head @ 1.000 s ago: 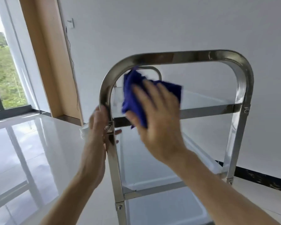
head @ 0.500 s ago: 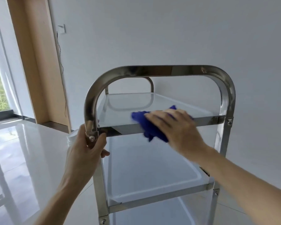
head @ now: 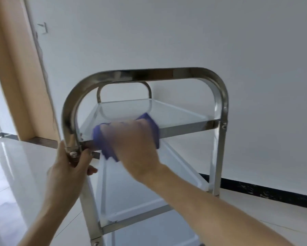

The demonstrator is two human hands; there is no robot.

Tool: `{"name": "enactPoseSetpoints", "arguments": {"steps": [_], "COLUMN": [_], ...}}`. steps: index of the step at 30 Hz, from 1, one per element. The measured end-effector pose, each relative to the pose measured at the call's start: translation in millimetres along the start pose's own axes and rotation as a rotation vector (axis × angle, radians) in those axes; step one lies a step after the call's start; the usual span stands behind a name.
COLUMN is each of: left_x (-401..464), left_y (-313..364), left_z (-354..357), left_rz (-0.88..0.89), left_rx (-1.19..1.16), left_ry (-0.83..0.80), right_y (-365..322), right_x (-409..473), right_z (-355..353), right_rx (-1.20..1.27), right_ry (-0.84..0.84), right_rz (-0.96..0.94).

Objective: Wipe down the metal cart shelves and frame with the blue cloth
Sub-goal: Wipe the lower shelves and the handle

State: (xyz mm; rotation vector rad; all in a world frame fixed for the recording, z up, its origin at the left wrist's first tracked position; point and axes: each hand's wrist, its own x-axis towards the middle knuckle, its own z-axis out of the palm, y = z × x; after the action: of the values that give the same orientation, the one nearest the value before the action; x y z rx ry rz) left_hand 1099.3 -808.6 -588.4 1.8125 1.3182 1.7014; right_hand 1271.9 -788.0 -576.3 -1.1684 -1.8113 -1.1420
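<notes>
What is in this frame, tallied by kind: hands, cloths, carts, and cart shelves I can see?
Hands: 2, the left hand gripping the cart post, the right hand on the blue cloth
Cloths: 1
Carts: 1
Shelves: 3, top shelf, middle shelf, lower shelf
Total: 7

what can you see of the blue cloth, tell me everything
The blue cloth is a soft, bunched rag in deep blue, blurred by motion. The right hand lies over it and presses it against the front edge of the cart's top shelf, near the left post. Its folds show to the left of the hand, at the hand's upper right and hanging below the shelf rail. Only that hand and the shelf edge touch it.
</notes>
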Motion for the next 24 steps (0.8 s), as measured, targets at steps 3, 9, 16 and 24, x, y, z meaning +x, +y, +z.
{"name": "enactPoseSetpoints", "arguments": {"steps": [3,9,16,24], "left_x": [0,2,-2,-10], "left_y": [0,-6,-8,-24], "left_z": [-4,-5,1,7], "left_rz": [0.003,-0.006,0.012,-0.037], "left_rx": [0.017,-0.012,-0.056,-0.177], "left_ry": [-0.008,0.001,-0.019,-0.111], "right_y": [12,118,143,99], "right_x": [1,-44,-84,-202], "right_z": [-5,-30,-59,-36], "right_rx": [-0.049,-0.17,0.024,0.117], "right_ry": [-0.036,-0.157,-0.218,-0.662], "right_rz": [-0.1,0.042,0.131,0.167]}}
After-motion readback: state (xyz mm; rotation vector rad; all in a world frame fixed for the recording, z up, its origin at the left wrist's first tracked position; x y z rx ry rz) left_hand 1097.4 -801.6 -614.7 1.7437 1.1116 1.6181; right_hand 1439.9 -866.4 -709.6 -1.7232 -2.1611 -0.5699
